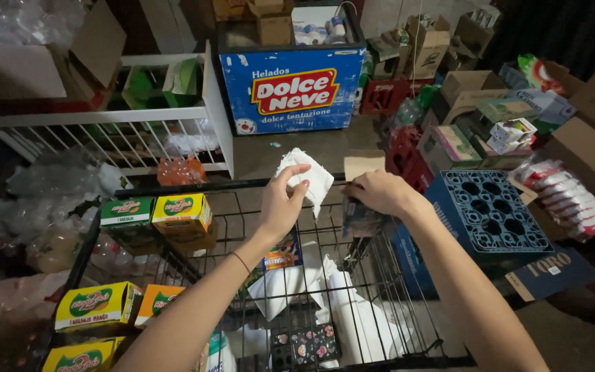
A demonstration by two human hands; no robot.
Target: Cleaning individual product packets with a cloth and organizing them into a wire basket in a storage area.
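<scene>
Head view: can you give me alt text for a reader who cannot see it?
Over a black wire cart, the left hand holds a crumpled white paper and the right hand grips a dark glossy packet. Yellow-and-green juice cartons sit at left.

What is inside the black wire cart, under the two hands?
In the wire cart lie white paper sheets, a flowered dark pouch and a colourful packet. The left forearm covers what lies beneath it.
</scene>
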